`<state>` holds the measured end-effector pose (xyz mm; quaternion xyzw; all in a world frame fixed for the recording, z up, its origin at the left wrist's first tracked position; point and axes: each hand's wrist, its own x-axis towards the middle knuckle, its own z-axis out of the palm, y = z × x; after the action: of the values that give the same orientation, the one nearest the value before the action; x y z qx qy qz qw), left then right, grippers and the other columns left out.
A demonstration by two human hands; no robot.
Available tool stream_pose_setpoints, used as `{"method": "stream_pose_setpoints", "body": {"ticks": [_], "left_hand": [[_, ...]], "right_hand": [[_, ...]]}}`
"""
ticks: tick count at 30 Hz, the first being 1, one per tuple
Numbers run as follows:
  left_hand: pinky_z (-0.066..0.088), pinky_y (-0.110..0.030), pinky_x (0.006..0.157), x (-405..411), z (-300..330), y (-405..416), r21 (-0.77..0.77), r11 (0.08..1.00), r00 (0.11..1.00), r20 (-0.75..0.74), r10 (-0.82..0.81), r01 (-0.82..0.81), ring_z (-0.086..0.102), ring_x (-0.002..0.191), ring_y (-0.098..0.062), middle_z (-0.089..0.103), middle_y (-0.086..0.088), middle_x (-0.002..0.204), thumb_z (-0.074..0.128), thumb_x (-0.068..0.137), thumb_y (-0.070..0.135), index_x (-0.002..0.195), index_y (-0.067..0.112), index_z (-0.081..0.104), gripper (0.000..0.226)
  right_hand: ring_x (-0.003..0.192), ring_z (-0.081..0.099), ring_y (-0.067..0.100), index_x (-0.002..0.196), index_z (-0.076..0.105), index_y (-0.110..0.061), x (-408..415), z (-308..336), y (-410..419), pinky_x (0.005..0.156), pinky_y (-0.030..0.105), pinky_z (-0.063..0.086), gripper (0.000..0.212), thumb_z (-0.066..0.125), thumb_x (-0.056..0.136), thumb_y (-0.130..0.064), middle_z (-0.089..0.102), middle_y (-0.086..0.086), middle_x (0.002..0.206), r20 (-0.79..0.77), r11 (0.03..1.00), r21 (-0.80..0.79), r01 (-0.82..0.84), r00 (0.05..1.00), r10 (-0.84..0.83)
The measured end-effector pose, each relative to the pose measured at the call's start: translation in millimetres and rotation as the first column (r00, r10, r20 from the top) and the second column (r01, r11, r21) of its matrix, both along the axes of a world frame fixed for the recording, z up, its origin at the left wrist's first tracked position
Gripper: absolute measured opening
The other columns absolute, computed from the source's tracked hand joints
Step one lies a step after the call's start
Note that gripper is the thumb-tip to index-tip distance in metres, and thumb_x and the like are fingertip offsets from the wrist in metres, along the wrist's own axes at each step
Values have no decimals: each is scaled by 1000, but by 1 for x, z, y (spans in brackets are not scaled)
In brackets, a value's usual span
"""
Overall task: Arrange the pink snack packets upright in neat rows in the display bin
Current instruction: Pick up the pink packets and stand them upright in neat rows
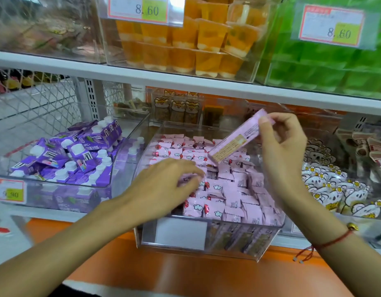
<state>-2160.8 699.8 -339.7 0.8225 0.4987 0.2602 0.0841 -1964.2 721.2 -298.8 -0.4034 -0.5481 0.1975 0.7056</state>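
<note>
Nearest me, my left hand point(174, 179) rests loosely open on the pink packets point(228, 189) in the display bin point(206, 239) — my right hand point(281, 146) pinches a pink box point(234, 140), long axis tilting down-left toward them.

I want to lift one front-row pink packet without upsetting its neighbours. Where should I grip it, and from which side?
Pinch the crimped top edge of a front-row packet, coming straight down from above. The packets stand packed side to side against the bin front wall, so only their tops are free. The left hand already hovers there.
</note>
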Motion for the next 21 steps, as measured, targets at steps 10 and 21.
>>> {"method": "stream_pose_setpoints", "body": {"ticks": [10, 21], "left_hand": [[55, -40, 75, 13, 4, -7, -138, 988, 882, 471, 6, 67, 65, 80, -9, 62, 14, 99, 60, 86, 40, 117, 35, 59, 31], [43, -29, 58, 12, 10, -2, -151, 988, 822, 560, 109, -29, 50, 49, 4, 54, 19, 51, 45, 94, 45, 75, 39, 67, 29]], "right_hand": [[77, 65, 11, 93, 58, -8, -7, -2, -14, 71, 16, 54, 9, 51, 96, -12, 67, 3, 78, -159, 909, -326, -260, 963, 219], [129, 35, 28, 134, 50, -24, -8, -21, -17, 103, 38, 27, 59, 68, 78, -14, 45, 7, 139, 959, 969, 246, 10, 146, -245]]}}
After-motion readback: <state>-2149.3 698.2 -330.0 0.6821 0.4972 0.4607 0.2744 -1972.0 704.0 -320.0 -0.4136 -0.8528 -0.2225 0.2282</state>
